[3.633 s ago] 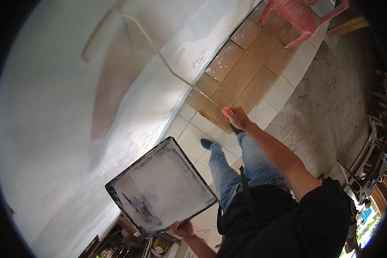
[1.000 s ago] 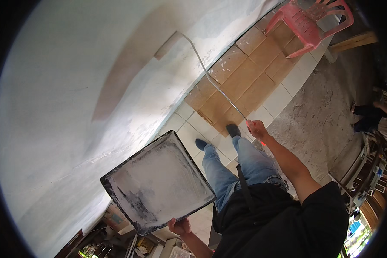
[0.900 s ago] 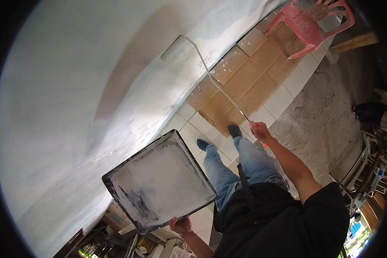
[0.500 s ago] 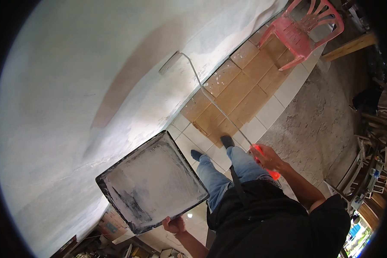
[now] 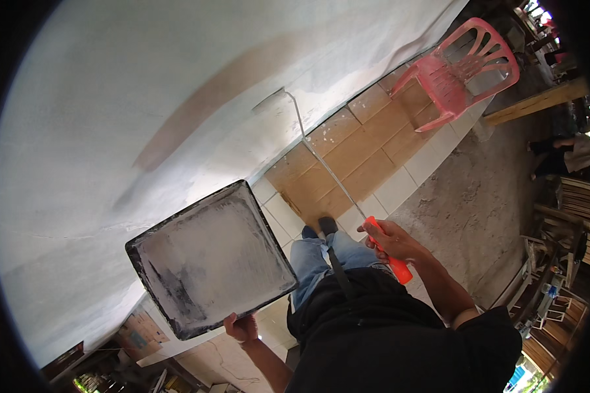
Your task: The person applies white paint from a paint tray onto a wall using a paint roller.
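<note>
Lower along the pale, patchy wall (image 5: 105, 98) than earlier, your bent-rod roller (image 5: 333, 175) is extending beyond your right hand (image 5: 393, 241). Your left hand (image 5: 242, 329), partly hidden, is gripping the near rim of the shallow, square, paint-streaked tray (image 5: 269, 234). Your right hand is gripping the orange handle (image 5: 401, 270); the roller head (image 5: 269, 101) is blurring into the wall.

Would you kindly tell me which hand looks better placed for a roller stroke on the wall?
Right, most likely: the right hand holds the orange handle of the roller, whose head appears to be at the wall. The left hand grips the black-rimmed tray.
</note>
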The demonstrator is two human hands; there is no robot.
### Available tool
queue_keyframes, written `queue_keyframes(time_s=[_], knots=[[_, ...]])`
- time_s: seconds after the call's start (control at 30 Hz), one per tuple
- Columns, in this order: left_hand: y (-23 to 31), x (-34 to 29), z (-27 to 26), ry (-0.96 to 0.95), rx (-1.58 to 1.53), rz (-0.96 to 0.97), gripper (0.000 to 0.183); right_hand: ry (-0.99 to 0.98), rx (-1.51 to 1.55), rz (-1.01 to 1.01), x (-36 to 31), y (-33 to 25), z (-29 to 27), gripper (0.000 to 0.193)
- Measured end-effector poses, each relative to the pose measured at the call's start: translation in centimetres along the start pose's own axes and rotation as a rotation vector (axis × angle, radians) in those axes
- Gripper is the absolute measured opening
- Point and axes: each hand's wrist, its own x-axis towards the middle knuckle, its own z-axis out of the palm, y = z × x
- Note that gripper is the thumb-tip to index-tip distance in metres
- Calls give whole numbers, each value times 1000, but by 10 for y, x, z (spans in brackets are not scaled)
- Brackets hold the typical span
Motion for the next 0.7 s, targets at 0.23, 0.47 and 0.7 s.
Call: queue_keyframes(time_s=[0.23,0.47,0.7], knots=[[5,4,4,-26,-1,4,66,30,81,8,-38,-39,7,53],[0,6,-12,-113,-55,-29,69,50,23,19,-25,-31,3,59],[2,7,-10,-118,-53,-17,68,86,-5,1,-44,-45,5,59]])
